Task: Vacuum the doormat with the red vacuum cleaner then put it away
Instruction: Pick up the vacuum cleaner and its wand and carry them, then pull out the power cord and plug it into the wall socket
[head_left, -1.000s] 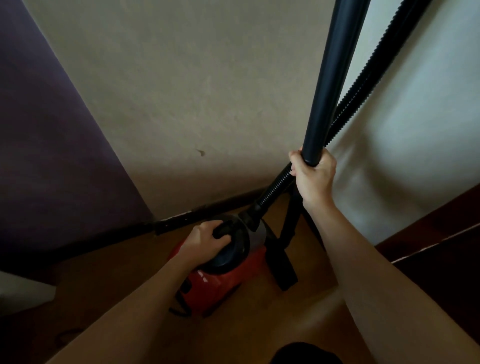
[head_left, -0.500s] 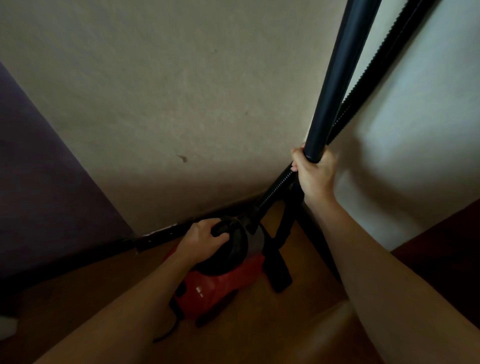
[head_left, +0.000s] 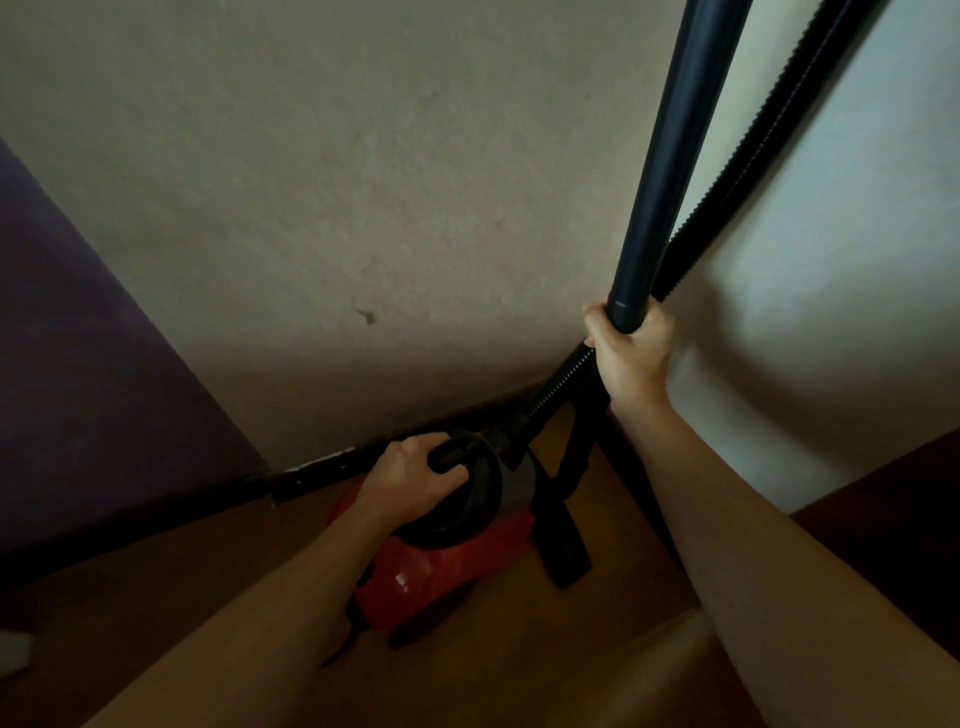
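Vacuum low, tube tall
The left hand grips the handle of the red vacuum cleaner, low by the wall; the right hand, higher, wraps the black tube standing nearly upright.

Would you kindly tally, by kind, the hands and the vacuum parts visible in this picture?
hands: 2, the left hand and the right hand
red vacuum cleaner: 1
black tube: 1
ribbed hose: 1
floor nozzle: 1
Total: 6
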